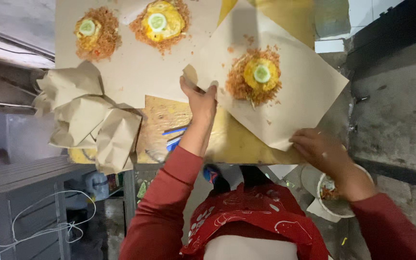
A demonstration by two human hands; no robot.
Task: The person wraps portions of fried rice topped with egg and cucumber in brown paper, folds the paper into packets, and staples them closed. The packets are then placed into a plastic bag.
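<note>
Hands (199, 98) (319, 150) grip brown paper (294, 91) under rice portion (255, 77)

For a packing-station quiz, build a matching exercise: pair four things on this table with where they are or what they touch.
Things:
1. left hand
2. right hand
3. folded brown paper parcels
4. round white bowl

Places:
A. below the table edge, by the right wrist
B. left corner of the brown paper sheet holding rice, egg and a cucumber slice
C. stacked at the table's left side
D. near edge of that sheet

Pairs: 1-B, 2-D, 3-C, 4-A
</note>
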